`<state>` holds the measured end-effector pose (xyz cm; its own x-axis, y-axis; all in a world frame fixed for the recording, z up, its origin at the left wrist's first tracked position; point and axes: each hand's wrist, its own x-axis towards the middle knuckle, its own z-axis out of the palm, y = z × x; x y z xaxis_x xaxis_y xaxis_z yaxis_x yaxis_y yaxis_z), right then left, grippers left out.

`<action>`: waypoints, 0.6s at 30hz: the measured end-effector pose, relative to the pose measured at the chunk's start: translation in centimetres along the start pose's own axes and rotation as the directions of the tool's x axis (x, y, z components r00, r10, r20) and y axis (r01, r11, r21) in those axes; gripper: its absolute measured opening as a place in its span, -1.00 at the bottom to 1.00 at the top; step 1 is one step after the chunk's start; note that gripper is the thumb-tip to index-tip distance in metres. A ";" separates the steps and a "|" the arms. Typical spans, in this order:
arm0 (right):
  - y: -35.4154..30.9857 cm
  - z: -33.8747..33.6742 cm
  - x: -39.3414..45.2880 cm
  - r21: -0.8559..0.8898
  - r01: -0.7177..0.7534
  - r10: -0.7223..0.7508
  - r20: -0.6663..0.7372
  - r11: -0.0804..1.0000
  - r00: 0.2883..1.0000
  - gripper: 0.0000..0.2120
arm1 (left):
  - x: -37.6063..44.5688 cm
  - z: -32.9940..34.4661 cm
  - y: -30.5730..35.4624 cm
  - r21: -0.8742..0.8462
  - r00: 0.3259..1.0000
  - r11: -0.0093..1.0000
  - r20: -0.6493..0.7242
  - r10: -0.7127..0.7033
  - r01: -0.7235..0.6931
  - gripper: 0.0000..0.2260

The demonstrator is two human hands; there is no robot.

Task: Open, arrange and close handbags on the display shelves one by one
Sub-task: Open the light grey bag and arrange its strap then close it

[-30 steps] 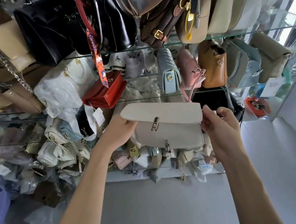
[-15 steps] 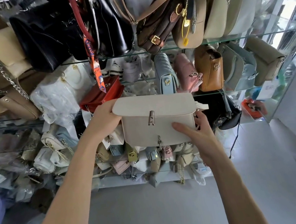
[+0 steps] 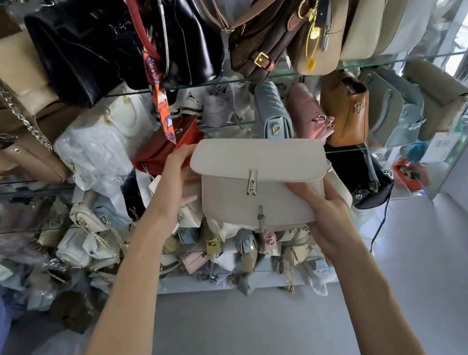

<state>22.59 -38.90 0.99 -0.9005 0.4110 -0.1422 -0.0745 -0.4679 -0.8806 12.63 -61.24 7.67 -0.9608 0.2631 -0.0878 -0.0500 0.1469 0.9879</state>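
A person is holding a cream leather flap handbag [image 3: 261, 182] up in front of the glass display shelves [image 3: 272, 76], level with the middle shelf. The left hand [image 3: 179, 179] is gripping the bag's left end, fingers curling over the flap's corner and thumb underneath. The right hand [image 3: 321, 203] is cupping the lower right corner, thumb pressing on the front panel. The flap's gold metal clasp [image 3: 252, 183] is hanging above the lower catch, not joined to it. Behind the bag a red leather handbag [image 3: 166, 148] is sitting on the shelf.

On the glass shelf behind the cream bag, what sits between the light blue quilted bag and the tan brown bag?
A pink handbag stands between the light blue quilted bag and the tan brown bag, as the head view shows.
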 end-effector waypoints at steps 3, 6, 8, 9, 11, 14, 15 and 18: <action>-0.4 0.4 0.5 0.036 -0.001 0.002 -0.017 0.999 1.000 -0.49 | -0.6 1.6 -0.2 -0.022 0.989 0.996 0.122 -0.088 0.091 -0.50; -0.7 0.3 1.5 0.087 -0.028 0.029 -0.015 0.996 0.999 -0.55 | -0.1 3.0 -0.3 -0.051 0.990 0.992 0.087 -0.110 0.114 -0.58; -0.6 0.2 1.8 0.159 -0.040 0.040 0.001 0.986 0.999 -0.46 | 0.4 3.7 -0.5 -0.125 0.996 0.988 0.038 -0.086 0.090 -0.61; -0.5 0.2 1.8 0.198 -0.047 0.044 0.022 0.979 0.999 -0.42 | 0.8 3.9 -0.6 -0.142 0.997 0.987 0.016 -0.071 0.072 -0.59; -0.2 0.2 1.6 0.243 -0.039 0.021 0.076 0.969 0.997 -0.38 | 1.3 4.3 -0.7 -0.131 0.998 0.990 -0.025 -0.056 0.053 -0.53; 0.4 0.2 1.2 0.277 -0.012 -0.017 0.099 0.961 0.995 -0.33 | 1.6 4.7 -0.5 -0.029 0.999 0.999 -0.038 -0.015 0.014 -0.24; 0.4 0.2 1.0 0.290 -0.007 -0.023 0.097 0.957 0.995 -0.32 | 1.6 4.8 -0.4 -0.001 0.999 1.000 -0.033 0.003 -0.003 -0.18; 0.4 0.5 0.9 0.321 0.005 -0.027 0.064 0.947 0.998 -0.34 | 1.3 5.1 0.0 0.058 0.999 0.998 -0.040 0.029 -0.026 -0.14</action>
<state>21.51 -39.12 0.75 -0.9235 0.3730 -0.0891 -0.2128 -0.6918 -0.6900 12.82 -56.06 6.94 -0.9718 0.2293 -0.0542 -0.0087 0.1949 0.9808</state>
